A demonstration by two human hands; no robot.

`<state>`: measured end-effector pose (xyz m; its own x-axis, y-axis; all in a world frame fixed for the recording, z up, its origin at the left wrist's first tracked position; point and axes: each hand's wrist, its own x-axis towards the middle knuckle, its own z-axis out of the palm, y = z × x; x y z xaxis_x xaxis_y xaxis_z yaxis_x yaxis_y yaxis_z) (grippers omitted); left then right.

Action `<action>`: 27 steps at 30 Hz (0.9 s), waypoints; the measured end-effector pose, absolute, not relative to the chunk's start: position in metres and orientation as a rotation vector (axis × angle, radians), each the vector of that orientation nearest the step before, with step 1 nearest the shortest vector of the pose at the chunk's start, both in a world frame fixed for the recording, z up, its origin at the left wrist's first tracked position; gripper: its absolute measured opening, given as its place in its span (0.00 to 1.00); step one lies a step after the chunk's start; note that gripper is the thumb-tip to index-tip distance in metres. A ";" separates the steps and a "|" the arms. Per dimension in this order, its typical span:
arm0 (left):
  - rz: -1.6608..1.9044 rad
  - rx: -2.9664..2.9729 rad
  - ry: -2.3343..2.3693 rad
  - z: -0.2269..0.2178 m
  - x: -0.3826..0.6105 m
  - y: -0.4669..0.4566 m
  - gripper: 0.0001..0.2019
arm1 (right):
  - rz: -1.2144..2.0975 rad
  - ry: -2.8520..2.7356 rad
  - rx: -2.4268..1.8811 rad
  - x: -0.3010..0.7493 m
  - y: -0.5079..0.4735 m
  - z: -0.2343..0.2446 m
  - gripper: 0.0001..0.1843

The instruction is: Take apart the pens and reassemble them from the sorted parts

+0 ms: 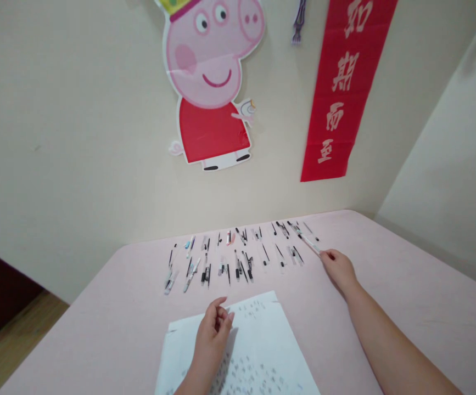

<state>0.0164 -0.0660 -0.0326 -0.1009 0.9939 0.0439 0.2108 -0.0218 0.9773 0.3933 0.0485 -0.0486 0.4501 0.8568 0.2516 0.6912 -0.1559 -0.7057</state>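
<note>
My right hand (340,270) reaches to the right end of the rows of pen parts and pinches a slim, pale pen (311,243) with a dark tip. Its far end points toward the wall, close to a black-capped pen part (294,228). Over a sheet of white paper (279,334) is my left hand (216,323), fingers loosely curled and thumb apart, with nothing visible in it. Small dark handwritten marks cover parts of the sheet. Pen barrels, caps and thin black refills, such as a black-capped pen (238,265), lie in small groups beyond the paper.
The pink tabletop (98,334) runs up to a pale wall (98,137). On the wall hang a cartoon pig cutout (213,129) and a red banner (332,104) with white characters. A wooden floor (19,340) shows past the table's left edge.
</note>
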 end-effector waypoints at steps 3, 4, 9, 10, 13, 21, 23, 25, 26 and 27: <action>1.207 1.348 1.437 -0.032 0.017 -0.066 0.18 | 0.230 -1.223 -1.987 0.403 0.046 -0.052 0.21; 1.205 1.351 1.440 -0.031 0.017 -0.066 0.18 | 0.222 -1.205 -2.012 0.404 0.045 -0.052 0.21; 1.202 1.342 1.447 -0.031 0.016 -0.066 0.19 | 0.152 -1.124 -2.135 0.411 0.039 -0.045 0.21; 1.202 1.343 1.447 -0.032 0.015 -0.066 0.18 | 0.135 -1.104 -2.168 0.413 0.037 -0.043 0.22; 1.193 1.358 1.451 -0.035 0.015 -0.066 0.18 | 0.107 -1.069 -2.270 0.416 0.034 -0.037 0.22; 1.171 1.404 1.480 -0.038 0.015 -0.066 0.18 | 0.078 -1.066 -2.449 0.409 0.054 -0.030 0.21; 1.163 1.414 1.481 -0.037 0.015 -0.066 0.18 | 0.067 -1.077 -2.467 0.409 0.063 -0.031 0.21; 1.159 1.422 1.486 -0.038 0.015 -0.066 0.18 | 0.058 -1.099 -2.467 0.410 0.073 -0.032 0.21; 1.159 1.426 1.488 -0.038 0.014 -0.066 0.18 | 0.054 -1.112 -2.466 0.410 0.077 -0.032 0.20; 1.157 1.429 1.489 -0.038 0.014 -0.066 0.18 | 0.050 -1.127 -2.464 0.410 0.082 -0.032 0.20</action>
